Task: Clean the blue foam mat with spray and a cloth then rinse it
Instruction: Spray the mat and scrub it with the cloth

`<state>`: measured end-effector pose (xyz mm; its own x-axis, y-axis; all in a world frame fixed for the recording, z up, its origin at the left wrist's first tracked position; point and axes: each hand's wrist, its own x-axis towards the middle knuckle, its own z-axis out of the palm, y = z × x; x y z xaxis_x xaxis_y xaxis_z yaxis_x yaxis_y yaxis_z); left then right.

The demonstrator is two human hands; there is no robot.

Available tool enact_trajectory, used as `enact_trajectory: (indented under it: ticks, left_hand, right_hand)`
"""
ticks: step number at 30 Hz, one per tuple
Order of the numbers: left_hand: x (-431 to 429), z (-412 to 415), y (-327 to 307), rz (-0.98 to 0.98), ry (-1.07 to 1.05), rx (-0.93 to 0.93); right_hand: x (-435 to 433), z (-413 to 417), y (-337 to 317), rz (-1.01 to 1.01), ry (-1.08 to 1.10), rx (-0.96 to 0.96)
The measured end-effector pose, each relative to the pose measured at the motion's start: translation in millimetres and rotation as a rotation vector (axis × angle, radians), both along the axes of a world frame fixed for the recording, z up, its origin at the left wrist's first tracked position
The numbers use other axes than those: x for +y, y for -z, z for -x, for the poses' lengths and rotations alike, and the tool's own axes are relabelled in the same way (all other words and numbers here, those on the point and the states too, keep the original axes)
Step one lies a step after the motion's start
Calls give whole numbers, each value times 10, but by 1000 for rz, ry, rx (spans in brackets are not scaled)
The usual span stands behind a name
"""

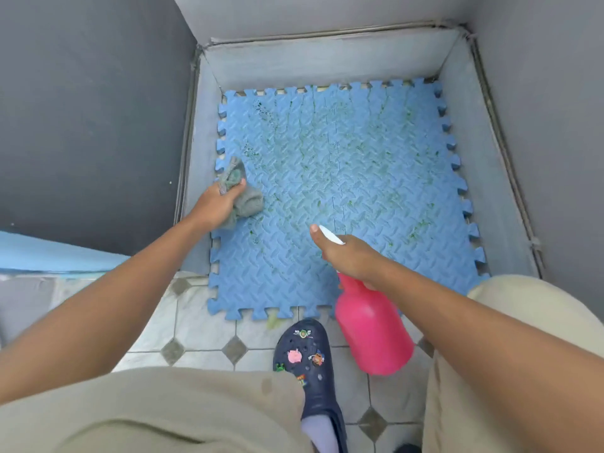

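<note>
Left hand (217, 204) clenched round crumpled grey cloth (243, 191) at mat's left edge; right hand (351, 256) gripping pink plastic spray bottle (372, 331); blue interlocking foam mat (333, 197), green-stained, in grey walled recess (327, 65); diamond-patterned floor tiles (199, 325) beside

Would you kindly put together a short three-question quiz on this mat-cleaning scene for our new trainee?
1. True or false: the left hand grips a grey cloth at the left edge of the blue foam mat.
2. What does the right hand hold? A) a scrubbing brush B) a pink spray bottle C) a hose
3. Fill in: the stains spread over the mat are ____ in colour.

Key
1. True
2. B; its white nozzle points out over the mat.
3. Green
</note>
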<state>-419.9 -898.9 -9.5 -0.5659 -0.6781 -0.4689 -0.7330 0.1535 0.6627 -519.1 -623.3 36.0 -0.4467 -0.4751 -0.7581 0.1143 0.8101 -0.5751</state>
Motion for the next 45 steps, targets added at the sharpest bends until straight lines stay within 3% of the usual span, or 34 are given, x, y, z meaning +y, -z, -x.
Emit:
enact_trajectory:
  ticks: [5,10,14,18,22,29,35,42,45]
  left_hand:
    - [99,-248,64,-7,-102,74]
    - [110,-236,82,106,-218,181]
    - [162,-203,72,327,-89,124]
    - [181,-235,97,388,57,-37]
    - [173,-178,177,370,45,-81]
    - [130,-206,282,331,52,-102]
    - [132,-204,240,315,54,-82]
    - [150,-262,347,281,47,-47]
    - [171,-301,388,245,56,-33]
  right_hand:
    - [8,-43,19,189,10,-131]
    - [103,-111,160,222,-66,-74]
    - [194,-49,201,85,41,-32]
    - [396,5,194,86,96,-150]
    - [482,-86,227,176,37,-305]
    - [428,-162,213,191,57,-210]
    - [471,-113,248,186,-1,-250]
    - [485,-14,292,107,239,-181]
    - [506,15,272,106,232,-227]
